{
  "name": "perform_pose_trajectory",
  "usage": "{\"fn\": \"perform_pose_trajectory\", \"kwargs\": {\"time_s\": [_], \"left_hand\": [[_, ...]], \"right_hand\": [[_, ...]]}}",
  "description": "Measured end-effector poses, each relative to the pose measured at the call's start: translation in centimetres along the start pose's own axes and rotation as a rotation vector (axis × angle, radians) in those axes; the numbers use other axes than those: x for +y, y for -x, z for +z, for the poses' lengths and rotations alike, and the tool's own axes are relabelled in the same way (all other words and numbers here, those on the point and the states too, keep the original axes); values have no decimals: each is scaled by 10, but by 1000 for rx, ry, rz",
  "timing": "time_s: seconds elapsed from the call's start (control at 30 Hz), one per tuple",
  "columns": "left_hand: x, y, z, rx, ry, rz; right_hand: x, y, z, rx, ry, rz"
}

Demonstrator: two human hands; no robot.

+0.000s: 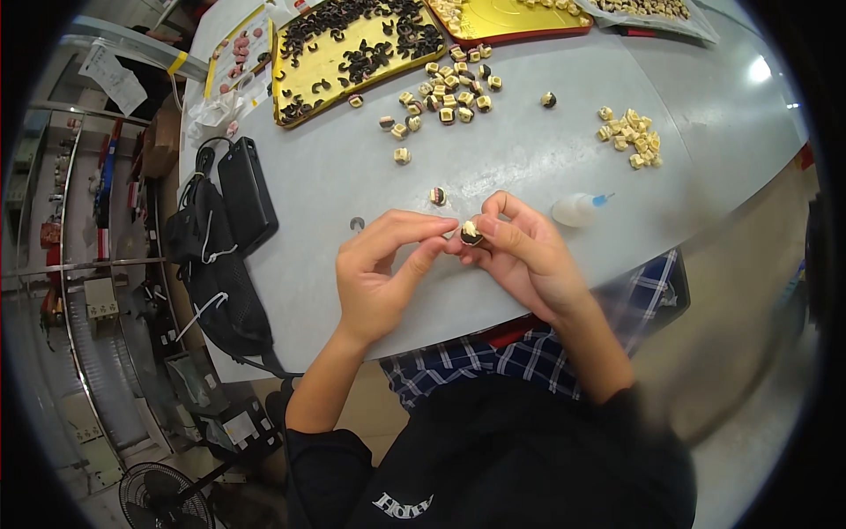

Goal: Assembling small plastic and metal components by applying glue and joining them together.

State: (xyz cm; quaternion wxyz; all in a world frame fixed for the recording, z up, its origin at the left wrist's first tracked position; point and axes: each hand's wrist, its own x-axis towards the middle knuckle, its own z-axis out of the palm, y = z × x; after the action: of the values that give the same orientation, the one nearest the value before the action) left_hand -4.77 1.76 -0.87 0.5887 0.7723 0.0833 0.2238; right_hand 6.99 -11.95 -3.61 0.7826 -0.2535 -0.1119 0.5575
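Note:
My right hand [533,256] pinches a small round piece [471,234], dark below with a cream-coloured top, between thumb and fingers. Close against it, my left hand [379,264] has its thumb and forefinger drawn together; whatever is between those tips is too small to make out. Just beyond the hands a single striped dark-and-cream piece [437,196] sits on the grey table [326,185]. A white squeeze bottle with a blue tip [575,210] lies to the right of my right hand. Left of the hands is a small grey curved bit [357,224].
Farther off lies a cluster of dark-and-cream pieces [454,93], with a heap of cream pieces [631,137] to its right. A yellow tray [352,70] holds black curved pieces; a gold tray [520,22] stands beside it. A black power adapter [248,194] and black bag [220,291] lie left.

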Motion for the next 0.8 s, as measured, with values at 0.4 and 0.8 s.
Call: {"fn": "perform_pose_trajectory", "kwargs": {"time_s": [0.4,0.8], "left_hand": [[-6,2,-7,73,-77,163],[-3,-1,-4,7,-238,266]], "right_hand": [[-1,-2,1,-1,23,-1],[11,6,3,-26,346,-327]]}}
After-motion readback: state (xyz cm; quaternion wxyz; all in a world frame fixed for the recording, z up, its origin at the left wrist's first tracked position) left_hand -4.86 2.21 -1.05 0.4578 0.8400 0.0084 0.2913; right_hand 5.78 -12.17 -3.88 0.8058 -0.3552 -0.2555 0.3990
